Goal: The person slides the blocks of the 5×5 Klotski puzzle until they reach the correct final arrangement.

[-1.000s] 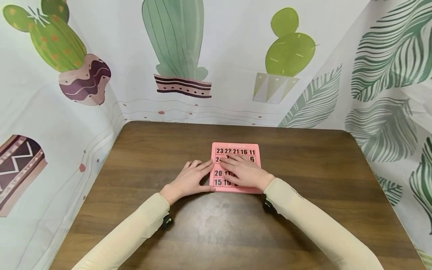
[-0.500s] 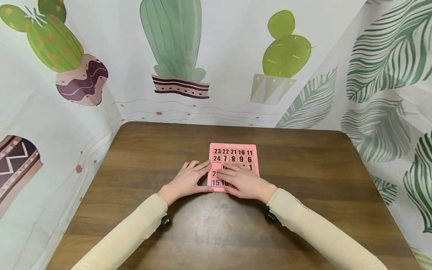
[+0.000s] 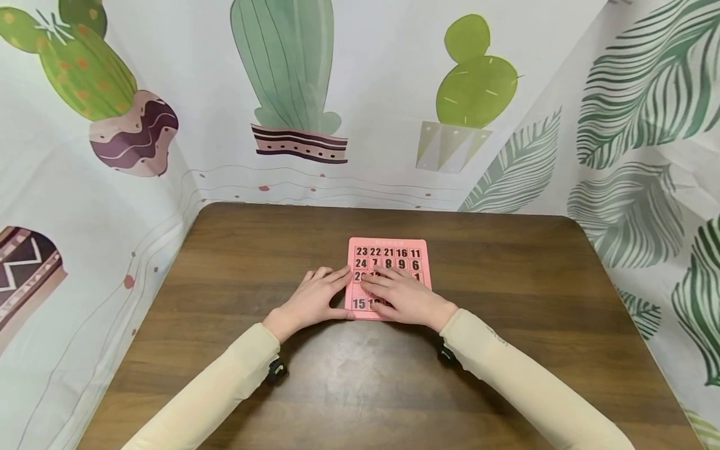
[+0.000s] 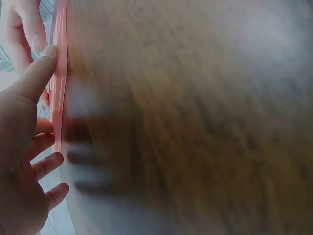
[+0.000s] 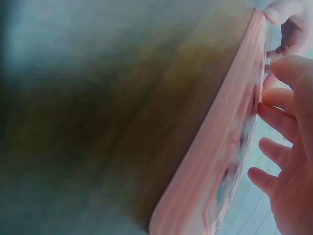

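A pink sliding number puzzle (image 3: 388, 245) with black numerals lies flat on the brown table. My left hand (image 3: 312, 299) is at its left side, index fingertip touching the left edge and thumb at the near left corner. Over the lower middle tiles lies my right hand (image 3: 407, 299), its fingertips on or just above the left columns. That hand hides many tiles. In the left wrist view, the thumb of the left hand (image 4: 29, 83) meets the pink rim. The right wrist view shows fingers of the right hand (image 5: 298, 127) at the puzzle's face (image 5: 210, 147), some tips apart from it.
The brown wooden table (image 3: 270, 244) extends around the puzzle on all sides. Behind it and at both sides hangs a white cloth (image 3: 388, 75) printed with cacti and leaves. A dark wrist device (image 3: 275, 370) is under the left sleeve cuff.
My right hand shifted toward the near side, then slightly back up, over the tiles, uncovering and covering different numerals. The left hand stays at the puzzle's edge. The whole view shifted slightly.
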{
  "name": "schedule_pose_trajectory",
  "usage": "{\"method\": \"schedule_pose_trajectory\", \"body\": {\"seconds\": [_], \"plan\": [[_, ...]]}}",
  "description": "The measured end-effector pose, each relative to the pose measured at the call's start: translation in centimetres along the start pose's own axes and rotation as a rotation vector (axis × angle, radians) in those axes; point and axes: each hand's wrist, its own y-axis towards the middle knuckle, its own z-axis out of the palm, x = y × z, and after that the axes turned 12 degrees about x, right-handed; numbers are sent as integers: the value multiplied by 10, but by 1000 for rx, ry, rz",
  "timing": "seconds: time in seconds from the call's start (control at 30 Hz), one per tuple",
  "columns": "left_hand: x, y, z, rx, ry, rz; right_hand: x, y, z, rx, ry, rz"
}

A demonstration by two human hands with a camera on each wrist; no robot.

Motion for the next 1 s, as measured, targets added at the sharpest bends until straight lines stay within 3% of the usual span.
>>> {"method": "schedule_pose_trajectory", "body": {"seconds": [0.2, 0.5, 0.77, 1.0], "plan": [[1, 1, 1, 4, -1, -5, -2, 3, 1, -30, -17, -14], [3, -1, 1, -2, -1, -4, 13, -14, 10, -140, -172, -130], [1, -2, -1, -9, 6, 12, 6, -11, 11, -121, -155, -37], [0, -1, 0, -14, 35, 20, 4, -10, 9, -156, -126, -13]]}}
